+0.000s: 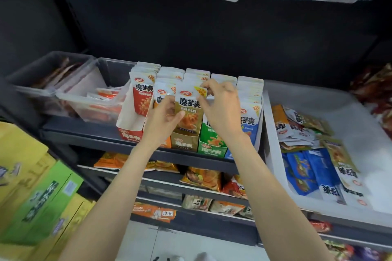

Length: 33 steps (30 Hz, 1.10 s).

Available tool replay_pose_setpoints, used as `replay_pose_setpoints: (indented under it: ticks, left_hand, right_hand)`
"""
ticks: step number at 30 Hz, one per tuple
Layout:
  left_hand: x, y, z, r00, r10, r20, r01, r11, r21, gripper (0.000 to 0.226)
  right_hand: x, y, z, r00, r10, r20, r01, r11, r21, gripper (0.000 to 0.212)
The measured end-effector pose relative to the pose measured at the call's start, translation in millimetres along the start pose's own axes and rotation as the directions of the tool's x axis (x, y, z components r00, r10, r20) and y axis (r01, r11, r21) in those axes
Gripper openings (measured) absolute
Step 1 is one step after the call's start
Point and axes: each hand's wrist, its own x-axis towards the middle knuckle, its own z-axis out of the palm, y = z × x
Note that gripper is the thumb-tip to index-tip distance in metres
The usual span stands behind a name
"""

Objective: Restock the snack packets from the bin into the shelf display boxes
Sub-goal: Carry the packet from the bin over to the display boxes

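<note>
Several display boxes stand in a row on the shelf: red (pixel 130 133), orange, gold (pixel 184 143), green (pixel 211 148) and blue (pixel 255 133), each holding upright snack packets. My left hand (pixel 164 115) holds the left side of the front gold packet (pixel 189 112) in the gold box. My right hand (pixel 220 104) pinches that packet's top right corner with curled fingers. To the right, a white bin (pixel 318 99) holds several loose gold, blue and white packets (pixel 314 167).
Clear plastic tubs (pixel 70 99) with other snacks stand left of the boxes. Lower shelves carry chip bags and a 2.5 price tag (pixel 167 213). Green and yellow cartons (pixel 40 201) sit at the lower left. White packs hang overhead.
</note>
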Motion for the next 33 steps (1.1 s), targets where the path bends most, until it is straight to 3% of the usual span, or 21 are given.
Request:
replay_pose_setpoints:
  ticks: [4,7,9,11,13,16,19,21,23,26,30,33]
  left_hand:
    - [-3,2,5,0.980,0.096,-0.172,-0.052,0.969,0.243,0.049]
    - [-3,0,9,0.971,0.161,-0.179,-0.075,0.908,0.413,0.054]
    - [-6,2,11,0.960,0.197,-0.198,-0.061,0.839,0.541,0.055]
    - [-6,13,12,0.926,0.274,-0.260,-0.090,0.828,0.553,0.049]
    - [-5,30,13,0.888,0.376,-0.264,-0.207,0.840,0.501,0.039]
    - [-3,66,30,0.814,0.548,-0.194,-0.473,0.818,0.328,0.026]
    - [-14,101,62,0.679,0.717,-0.158,-0.715,0.694,0.080,0.020]
    - [-20,119,88,0.631,0.773,-0.072,-0.776,0.629,-0.052,0.020]
    - [-20,133,114,0.606,0.790,0.094,-0.786,0.613,-0.077,0.018]
    - [-12,154,165,0.534,0.765,0.359,-0.812,0.583,-0.033,0.013]
    - [2,171,227,0.415,0.647,0.639,-0.844,0.537,0.003,0.016]
    - [4,180,264,0.343,0.533,0.774,-0.891,0.445,0.087,0.022]
  right_hand:
    - [2,9,13,0.993,-0.118,-0.008,0.110,0.953,-0.283,0.014]
    - [1,6,21,0.987,-0.140,0.076,0.159,0.861,-0.483,0.013]
    - [0,6,21,0.980,-0.164,0.114,0.199,0.836,-0.511,0.007]
    - [0,10,11,0.979,-0.196,0.064,0.205,0.898,-0.389,0.014]
    - [-4,14,-9,0.981,-0.192,-0.011,0.184,0.957,-0.224,0.018]
    - [-21,23,-62,0.998,-0.024,-0.058,0.028,0.998,0.057,0.016]
    - [-49,50,-129,0.981,0.185,0.050,-0.190,0.973,0.130,0.013]
    - [-70,80,-168,0.944,0.296,0.148,-0.309,0.948,0.078,0.013]
    - [-83,113,-192,0.906,0.389,0.167,-0.386,0.921,-0.054,0.015]
    - [-98,160,-218,0.833,0.529,0.161,-0.426,0.800,-0.422,0.017]
    - [-104,188,-235,0.720,0.668,0.190,-0.342,0.579,-0.740,0.028]
    - [-103,193,-231,0.725,0.605,0.327,-0.100,0.563,-0.820,0.051]
